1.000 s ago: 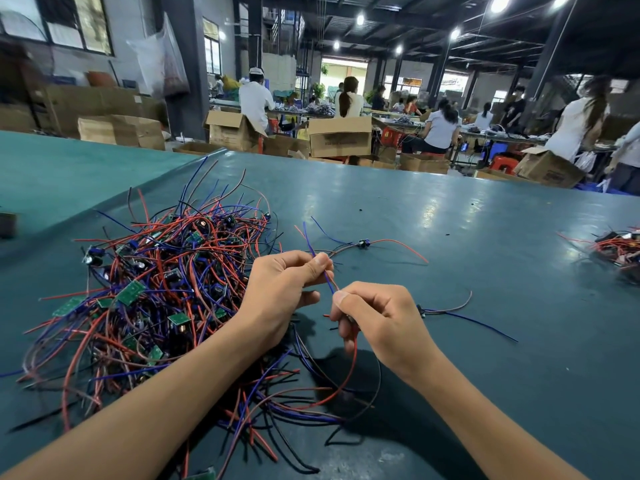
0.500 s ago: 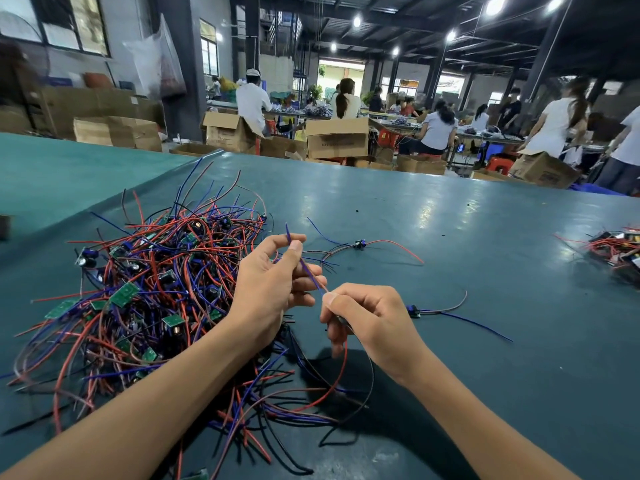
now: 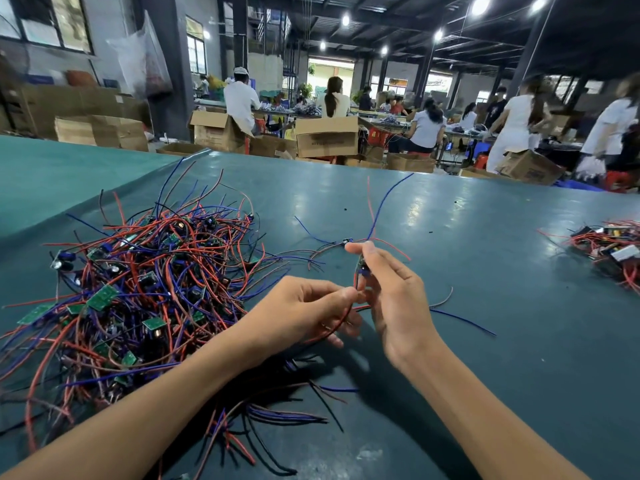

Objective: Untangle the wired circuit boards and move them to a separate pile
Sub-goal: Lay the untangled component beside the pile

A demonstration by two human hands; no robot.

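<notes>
The person's right hand (image 3: 394, 299) held a small green circuit board (image 3: 362, 269) up over the shiny blue-green table (image 3: 485, 278). The fingers were bent around the board, and the pointing finger stuck out past its top. A long blue wire (image 3: 385, 202) ran up from the board into the air.

The left hand (image 3: 311, 310) was right next to the right hand. Its thumb and fingertips pinched a thin red wire (image 3: 341, 322) just under the board. That wire hung down in a curve below the left hand.

To the left of both hands lay a big messy heap of red, blue and black wires with green boards (image 3: 138, 289). It sat on the table, close to the left arm. Some of its wires lay under both arms.

Another little wired board (image 3: 346, 241) lay on the table just behind the right hand's fingertip.

Far to the right, near the table's edge, sat a small pile of boards with red wires (image 3: 609, 247). It was well apart from the big heap.

Behind the table stood brown cardboard boxes (image 3: 325, 136). People in white shirts (image 3: 240, 102) worked at other tables.
</notes>
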